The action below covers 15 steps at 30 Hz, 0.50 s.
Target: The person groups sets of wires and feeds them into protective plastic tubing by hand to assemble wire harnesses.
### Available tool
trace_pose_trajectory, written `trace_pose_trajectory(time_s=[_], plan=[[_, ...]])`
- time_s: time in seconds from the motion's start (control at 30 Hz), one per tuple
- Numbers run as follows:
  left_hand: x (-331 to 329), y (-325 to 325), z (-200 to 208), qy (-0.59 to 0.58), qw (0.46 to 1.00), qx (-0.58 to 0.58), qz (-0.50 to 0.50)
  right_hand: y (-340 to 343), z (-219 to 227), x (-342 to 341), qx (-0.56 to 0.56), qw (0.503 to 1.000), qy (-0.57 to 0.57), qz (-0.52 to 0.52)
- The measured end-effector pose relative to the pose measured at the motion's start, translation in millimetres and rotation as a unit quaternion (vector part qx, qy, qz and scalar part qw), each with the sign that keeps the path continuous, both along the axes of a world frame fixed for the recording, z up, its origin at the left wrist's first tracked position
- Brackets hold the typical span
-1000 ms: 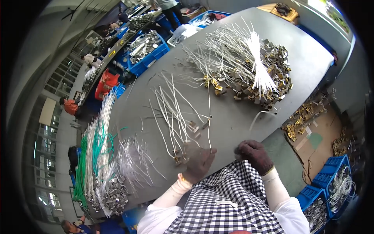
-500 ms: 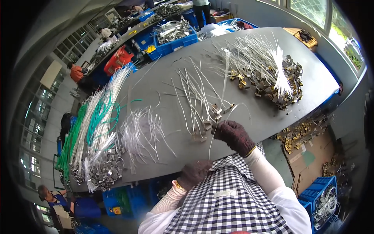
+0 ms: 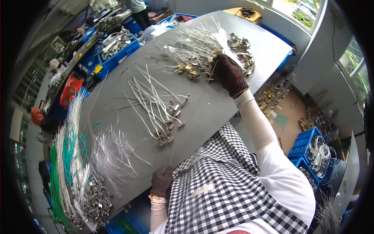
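My right hand (image 3: pixel 230 76), in a dark maroon knitted glove, reaches to the near side of a large pile of clear and white wires (image 3: pixel 194 41) with brass and silver metal clips (image 3: pixel 243 54). Its fingers are curled against the pile; what they grip is hidden. By the table's near edge, against the checked apron (image 3: pixel 210 175), my gloved left hand (image 3: pixel 162 180) is closed. A thin wire (image 3: pixel 172 156) rises from it. Between the hands lies a smaller loose group of white wires (image 3: pixel 150 103) with metal clips (image 3: pixel 169 124) at their near ends.
Clear strands (image 3: pixel 113 152) lie on the grey table (image 3: pixel 198 105). At the left are bundles of white and green wires (image 3: pixel 58 171) with silver clips (image 3: pixel 95 202). Blue crates (image 3: pixel 306 146) stand at lower right; another blue crate (image 3: pixel 120 52) and a person (image 3: pixel 138 9) are beyond the table.
My right hand has moved from the small wire group, away and to the right, to the large pile. My left hand stays near the table edge. The view has turned to the right.
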<state>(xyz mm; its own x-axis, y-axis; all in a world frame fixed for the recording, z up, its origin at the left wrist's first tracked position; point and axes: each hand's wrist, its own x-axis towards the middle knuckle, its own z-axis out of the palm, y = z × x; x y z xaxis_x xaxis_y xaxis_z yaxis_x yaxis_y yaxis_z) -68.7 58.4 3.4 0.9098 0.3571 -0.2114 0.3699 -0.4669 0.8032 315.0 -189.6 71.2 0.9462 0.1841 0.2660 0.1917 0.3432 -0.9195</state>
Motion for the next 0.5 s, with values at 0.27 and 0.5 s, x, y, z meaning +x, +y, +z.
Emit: trace_pose_trajectory(time_s=[0.27, 0.5], plan=[[4, 11, -10, 0.003, 1.000, -0.031, 0.004, -15, 34, 6, 0.150, 0.983, 0.106, -0.002], [3, 14, -8, -0.028, 1.000, -0.011, -0.008, -31, 22, 27, 0.184, 0.979, 0.074, 0.045]])
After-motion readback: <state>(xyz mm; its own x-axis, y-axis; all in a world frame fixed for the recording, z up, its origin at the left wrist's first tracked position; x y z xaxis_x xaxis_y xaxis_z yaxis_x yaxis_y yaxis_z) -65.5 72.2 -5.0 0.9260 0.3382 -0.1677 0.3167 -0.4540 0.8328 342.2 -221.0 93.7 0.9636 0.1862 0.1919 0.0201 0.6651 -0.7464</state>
